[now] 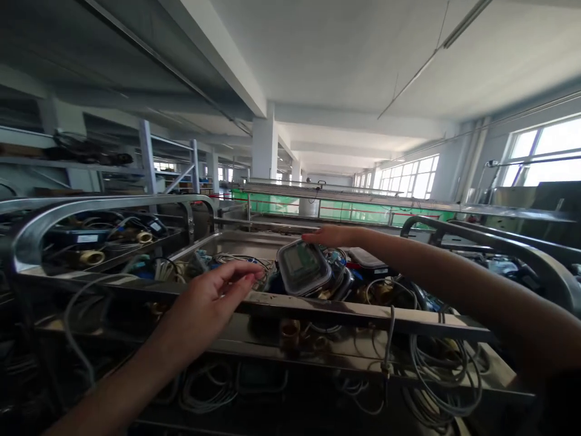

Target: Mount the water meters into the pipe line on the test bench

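A meter with a clear rectangular cover point(304, 266) lies tilted on a heap of parts in the metal cart tray point(245, 242). Stretched over its far edge is my right hand point(324, 235), fingers flat and pointing left, close to or touching the cover's rim; its thumb is hidden. To the left of the meter, above the tray's near rail point(290, 303), my left hand point(222, 290) has thumb and index fingertips together. Whatever is between them is too small to make out. Thin cables point(258, 261) lie just behind those fingertips.
Brass fittings point(384, 292) and another covered meter point(367, 258) lie to the right. Coiled cables point(447, 369) hang below the rail. Curved metal handles point(109, 203) rise at the left, with more point(512, 245) at the right. A lower shelf holds more parts.
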`<state>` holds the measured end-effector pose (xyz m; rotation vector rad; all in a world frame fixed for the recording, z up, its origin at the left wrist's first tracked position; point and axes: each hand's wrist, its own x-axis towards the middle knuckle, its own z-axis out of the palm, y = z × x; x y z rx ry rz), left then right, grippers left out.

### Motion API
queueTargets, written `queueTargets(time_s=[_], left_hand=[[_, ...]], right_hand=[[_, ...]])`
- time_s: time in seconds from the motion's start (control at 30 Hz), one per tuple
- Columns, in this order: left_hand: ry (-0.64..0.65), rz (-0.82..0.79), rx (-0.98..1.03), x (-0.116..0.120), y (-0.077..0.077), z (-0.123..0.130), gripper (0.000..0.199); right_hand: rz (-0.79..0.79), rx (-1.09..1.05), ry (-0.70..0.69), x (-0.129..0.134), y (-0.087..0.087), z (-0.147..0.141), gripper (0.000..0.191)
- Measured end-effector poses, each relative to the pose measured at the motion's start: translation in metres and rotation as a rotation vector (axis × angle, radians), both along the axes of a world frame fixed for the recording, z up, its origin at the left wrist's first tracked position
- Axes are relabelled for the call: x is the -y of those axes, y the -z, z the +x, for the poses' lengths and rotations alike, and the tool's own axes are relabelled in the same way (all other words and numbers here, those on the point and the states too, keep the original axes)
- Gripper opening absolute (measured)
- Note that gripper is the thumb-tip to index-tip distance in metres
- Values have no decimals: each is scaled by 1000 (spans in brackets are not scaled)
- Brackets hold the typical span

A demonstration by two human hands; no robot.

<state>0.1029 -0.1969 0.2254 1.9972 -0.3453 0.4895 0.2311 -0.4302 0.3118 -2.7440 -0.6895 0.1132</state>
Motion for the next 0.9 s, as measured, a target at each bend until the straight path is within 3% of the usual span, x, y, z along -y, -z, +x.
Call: queueTargets(time_s=[0.2,0.3,0.37,0.43,0.6,0.67,0.77,0.9], left_hand=[[-7,-1,-47,11,2,3,45],[-26,-18,-22,18,2,13,54],[-62,-75,-33,24,-1,21,61],[-16,-196,-110,32,-11,26,61],[477,-511,-287,51,-52,19,54],[596,-566,-273,54,-65,13,51],[592,-630,-198,60,-71,5,47],[399,-774,-34,71,-63,-7,46]], right_hand=[[162,-180,-36,3,17,19,54],[255,-152,6,7,13,13,53],[317,-116,20,10,0,5,51],[387,-88,0,14,-19,-5,47],[479,50,-63,11,-76,-34,46],[465,95,-74,3,-91,-47,46],[455,103,-115,-12,-103,-66,43],[441,31,-248,-15,-106,-80,49]])
